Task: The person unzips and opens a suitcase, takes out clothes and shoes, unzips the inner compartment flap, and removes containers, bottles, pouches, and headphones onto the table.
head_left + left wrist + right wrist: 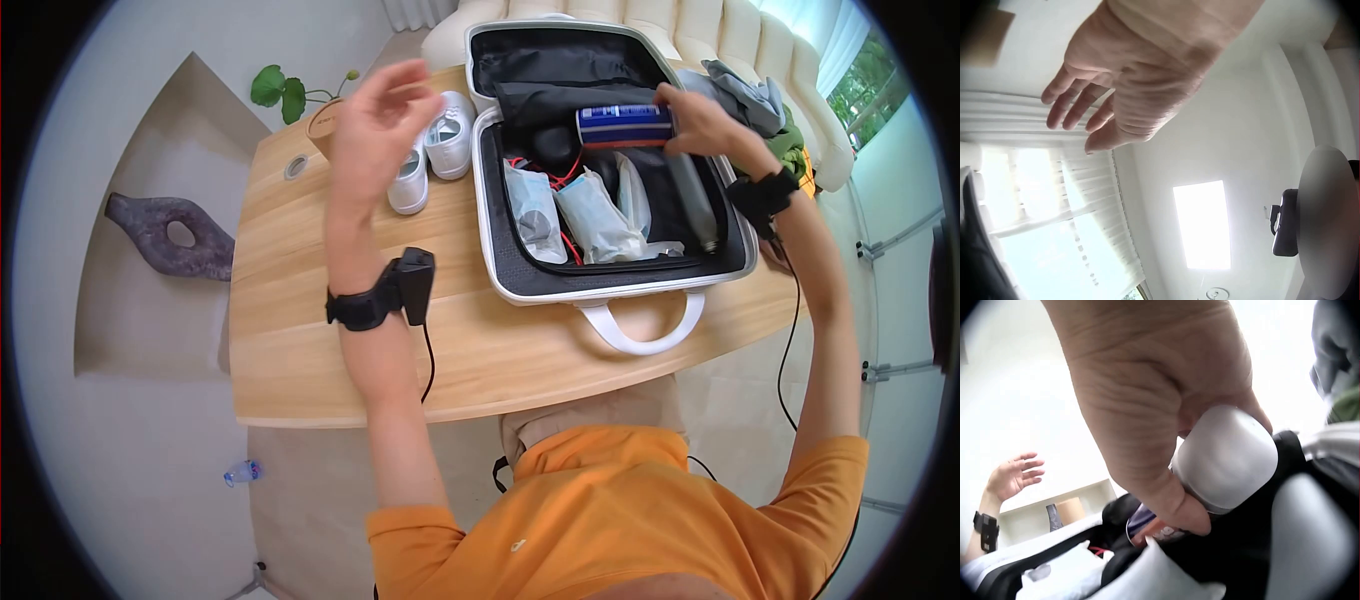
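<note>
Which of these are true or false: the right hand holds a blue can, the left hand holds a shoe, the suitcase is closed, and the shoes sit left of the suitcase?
1. The right hand holds a blue can. True.
2. The left hand holds a shoe. False: it is raised, open and holds nothing.
3. The suitcase is closed. False: it lies open on the table.
4. The white shoes sit left of the suitcase. True.

The right hand (700, 122) covers the right end of the blue can (625, 126); its label is too small to read. In the right wrist view the can's (1225, 456) body is blurred, mostly hidden behind the thumb
</note>
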### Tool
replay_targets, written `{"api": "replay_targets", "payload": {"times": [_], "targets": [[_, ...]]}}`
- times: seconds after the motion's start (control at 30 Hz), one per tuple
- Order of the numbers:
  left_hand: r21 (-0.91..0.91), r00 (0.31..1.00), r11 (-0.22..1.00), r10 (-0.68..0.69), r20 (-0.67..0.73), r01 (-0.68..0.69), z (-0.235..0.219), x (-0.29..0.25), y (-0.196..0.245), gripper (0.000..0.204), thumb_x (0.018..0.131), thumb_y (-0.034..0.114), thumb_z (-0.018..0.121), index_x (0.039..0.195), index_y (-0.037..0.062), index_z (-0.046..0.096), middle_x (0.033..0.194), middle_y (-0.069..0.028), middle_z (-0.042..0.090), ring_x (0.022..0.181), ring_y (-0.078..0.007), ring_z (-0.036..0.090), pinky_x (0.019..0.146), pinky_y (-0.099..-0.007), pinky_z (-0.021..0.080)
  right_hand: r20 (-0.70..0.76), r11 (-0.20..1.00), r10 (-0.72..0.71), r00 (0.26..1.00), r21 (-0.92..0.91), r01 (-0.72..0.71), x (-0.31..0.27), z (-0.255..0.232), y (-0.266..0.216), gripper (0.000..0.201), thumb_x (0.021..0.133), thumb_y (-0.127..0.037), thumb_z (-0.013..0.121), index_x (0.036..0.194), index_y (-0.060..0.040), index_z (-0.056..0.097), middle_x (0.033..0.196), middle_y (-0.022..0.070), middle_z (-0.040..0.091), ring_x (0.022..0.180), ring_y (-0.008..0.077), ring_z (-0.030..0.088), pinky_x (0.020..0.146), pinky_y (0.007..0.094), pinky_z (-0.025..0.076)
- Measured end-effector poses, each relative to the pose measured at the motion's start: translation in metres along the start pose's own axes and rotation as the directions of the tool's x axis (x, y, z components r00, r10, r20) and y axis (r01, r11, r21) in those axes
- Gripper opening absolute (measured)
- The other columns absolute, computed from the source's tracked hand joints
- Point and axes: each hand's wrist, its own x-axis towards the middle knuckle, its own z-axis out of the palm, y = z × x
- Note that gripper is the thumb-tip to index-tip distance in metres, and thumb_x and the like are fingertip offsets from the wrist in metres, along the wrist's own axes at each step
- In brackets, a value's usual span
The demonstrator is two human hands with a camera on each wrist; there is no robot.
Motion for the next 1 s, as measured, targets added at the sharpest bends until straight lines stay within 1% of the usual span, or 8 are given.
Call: {"api": "replay_targets", "payload": {"times": [0.17, 0.27, 0.33, 0.4, 0.57, 0.67, 0.83, 1.0], "targets": [[0.314, 0.922, 0.876, 0.293, 0.253, -0.365, 0.065, -0.006, -0.012, 0.057, 0.071, 0.014, 0.071, 0.121, 0.0006, 0.047, 0.115, -0.0140, 0.054, 0.105, -0.0238, 0.052, 0.092, -0.0334, 0.040, -0.263, 0.917, -0.398, 0.879, -0.135, 0.375, -0.006, -0.057, -0.053, 0.055, 0.054, -0.019, 0.072, 0.103, 0.0022, 0.057, 0.090, 0.0209, 0.059, 0.089, 0.0351, 0.056, 0.079, 0.0386, 0.045], [0.422, 0.839, 0.726, 0.445, 0.312, -0.542, 0.090, -0.014, -0.010, 0.068, 0.066, 0.016, 0.072, 0.124, -0.0006, 0.040, 0.121, -0.0222, 0.045, 0.107, -0.0352, 0.048, 0.090, -0.0386, 0.040, -0.137, 0.852, -0.516, 0.845, 0.017, 0.523, -0.013, -0.095, -0.115, 0.051, 0.067, -0.024, 0.070, 0.107, 0.0034, 0.053, 0.097, 0.0214, 0.057, 0.090, 0.0343, 0.056, 0.078, 0.0405, 0.045], [0.292, 0.971, 0.927, 0.217, 0.102, -0.238, 0.093, -0.013, -0.014, 0.065, 0.065, 0.014, 0.073, 0.120, -0.0014, 0.041, 0.115, -0.0226, 0.048, 0.105, -0.0361, 0.049, 0.089, -0.0391, 0.041, -0.063, 0.826, -0.538, 0.841, 0.156, 0.541, -0.015, -0.103, -0.137, 0.048, 0.073, -0.024, 0.067, 0.109, 0.0025, 0.051, 0.102, 0.0211, 0.056, 0.093, 0.0338, 0.055, 0.077, 0.0417, 0.045], [0.303, 0.970, 0.924, 0.203, 0.132, -0.234, 0.068, -0.010, -0.006, 0.064, 0.063, 0.013, 0.074, 0.116, -0.0006, 0.041, 0.108, -0.0192, 0.053, 0.098, -0.0312, 0.055, 0.085, -0.0369, 0.044, -0.377, 0.645, -0.418, 0.827, 0.518, 0.562, -0.008, -0.086, -0.137, 0.060, 0.070, -0.022, 0.071, 0.118, 0.0026, 0.047, 0.105, 0.0203, 0.055, 0.096, 0.0306, 0.054, 0.077, 0.0390, 0.045], [0.200, 0.996, 0.979, 0.045, -0.079, -0.028, -0.010, -0.006, 0.002, 0.057, 0.062, 0.013, 0.077, 0.108, -0.0017, 0.046, 0.094, -0.0103, 0.059, 0.081, -0.0179, 0.059, 0.075, -0.0305, 0.048, -0.045, 0.979, -0.086, 0.995, 0.184, 0.093, -0.003, -0.045, -0.077, 0.051, 0.074, -0.031, 0.066, 0.109, 0.0044, 0.053, 0.094, 0.0211, 0.057, 0.086, 0.0342, 0.056, 0.077, 0.0380, 0.045], [0.255, 0.964, 0.967, 0.045, -0.263, 0.024, -0.068, -0.017, 0.007, 0.051, 0.063, 0.011, 0.076, 0.106, -0.0013, 0.050, 0.088, -0.0075, 0.060, 0.080, -0.0162, 0.059, 0.075, -0.0270, 0.047, 0.058, 0.981, -0.179, 0.982, -0.063, 0.183, -0.020, 0.017, 0.000, 0.056, 0.077, -0.035, 0.064, 0.112, 0.0059, 0.049, 0.097, 0.0248, 0.056, 0.088, 0.0382, 0.056, 0.077, 0.0407, 0.045], [0.116, 0.773, 0.963, -0.120, -0.624, 0.244, -0.138, -0.032, -0.044, 0.048, 0.059, -0.001, 0.072, 0.101, -0.0008, 0.047, 0.086, -0.0096, 0.057, 0.074, -0.0197, 0.059, 0.064, -0.0352, 0.051, 0.335, 0.984, 0.149, 0.930, -0.145, -0.105, -0.060, 0.050, -0.010, 0.072, 0.074, -0.038, 0.065, 0.121, 0.0071, 0.035, 0.106, 0.0346, 0.048, 0.092, 0.0429, 0.054, 0.082, 0.0432, 0.043], [-0.170, 0.708, 0.893, -0.436, -0.556, 0.416, -0.122, -0.019, -0.090, 0.055, 0.051, -0.012, 0.064, 0.101, -0.0006, 0.045, 0.084, -0.0111, 0.055, 0.070, -0.0238, 0.059, 0.060, -0.0393, 0.050, 0.430, 0.979, 0.196, 0.881, -0.129, -0.155, -0.066, 0.045, -0.031, 0.097, 0.067, -0.038, 0.070, 0.132, 0.0083, 0.015, 0.132, 0.0420, 0.014, 0.102, 0.0473, 0.050, 0.091, 0.0407, 0.040]]}}
